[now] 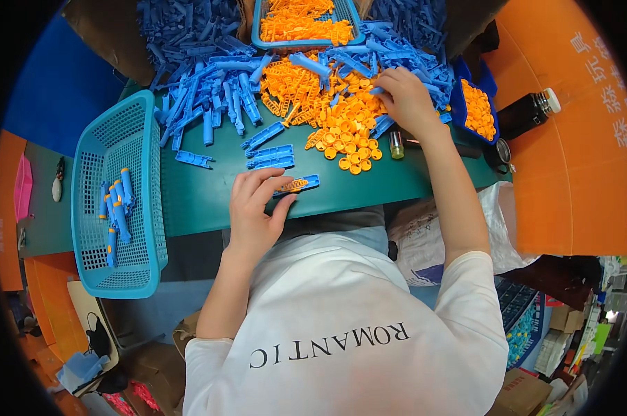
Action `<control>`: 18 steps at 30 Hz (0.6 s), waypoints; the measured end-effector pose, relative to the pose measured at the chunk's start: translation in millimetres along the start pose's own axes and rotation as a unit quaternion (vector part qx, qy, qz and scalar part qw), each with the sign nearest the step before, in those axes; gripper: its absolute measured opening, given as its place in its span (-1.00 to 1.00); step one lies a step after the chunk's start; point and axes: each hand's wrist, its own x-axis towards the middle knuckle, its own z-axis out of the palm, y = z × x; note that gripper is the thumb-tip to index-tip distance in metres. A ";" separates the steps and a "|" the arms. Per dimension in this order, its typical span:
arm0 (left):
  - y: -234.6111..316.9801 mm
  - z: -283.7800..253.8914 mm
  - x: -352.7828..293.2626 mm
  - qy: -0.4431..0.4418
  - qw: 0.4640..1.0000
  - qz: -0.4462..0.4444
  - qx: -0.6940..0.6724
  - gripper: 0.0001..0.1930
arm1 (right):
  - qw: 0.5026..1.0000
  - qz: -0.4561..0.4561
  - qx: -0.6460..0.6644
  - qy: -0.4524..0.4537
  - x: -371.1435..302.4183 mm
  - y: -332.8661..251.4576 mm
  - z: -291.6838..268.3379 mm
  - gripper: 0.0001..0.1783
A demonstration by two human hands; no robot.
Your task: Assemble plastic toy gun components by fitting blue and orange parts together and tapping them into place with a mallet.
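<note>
One turquoise basket stood at frame left. Near centre, the left hand gripped one blue case, which jutted rightward; two similar pieces lay just above. Upper right of centre, the right hand curled beside orange caps, its grip impossible to tell.

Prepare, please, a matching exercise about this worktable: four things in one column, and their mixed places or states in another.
Column 1
1. left hand
2. right hand
3. light-blue basket on the left
4. black bottle

Column 2
A. contains several blue-and-orange tubes
B. has a white top
C. at a blue piece with an orange strip inside
D. beside the heap of round orange caps

Right pairs: 1-C, 2-D, 3-A, 4-B
</note>
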 end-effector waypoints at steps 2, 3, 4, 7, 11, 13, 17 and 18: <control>-0.8 -2.4 -2.0 0.008 1.000 -0.006 -0.005 -0.72 | 0.998 -0.043 0.005 0.041 2.3 -9.7 -6.6 -0.66; -0.1 -4.7 -2.2 0.019 1.000 -0.009 -0.010 -0.70 | 0.989 0.036 0.113 0.091 -1.1 -22.9 -11.6 -0.69; 0.8 -7.0 -1.1 0.031 0.999 -0.012 -0.016 -0.67 | 0.959 0.115 0.217 0.139 -4.1 -39.4 -17.6 -0.72; 26.1 -7.5 2.9 0.065 0.950 -0.163 -0.257 -0.63 | 0.748 0.237 0.605 0.134 -25.2 -116.2 -30.9 -0.70; 41.9 -8.0 -1.8 0.037 0.883 -0.194 -0.425 -0.67 | 0.578 0.286 0.764 -0.015 -62.1 -182.8 -29.0 -0.73; 33.2 -16.0 -4.2 0.015 0.884 -0.232 -0.406 -0.72 | 0.547 0.300 0.780 -0.045 -67.3 -185.8 -20.5 -0.70; 17.2 -28.7 -6.3 -0.024 0.869 -0.325 -0.373 -0.84 | 0.883 0.024 0.464 0.067 -64.5 -167.9 -16.3 -0.66; 15.9 -31.2 -6.7 -0.047 0.866 -0.341 -0.363 -0.84 | 0.922 -0.098 0.374 0.033 -63.9 -162.5 -16.3 -0.66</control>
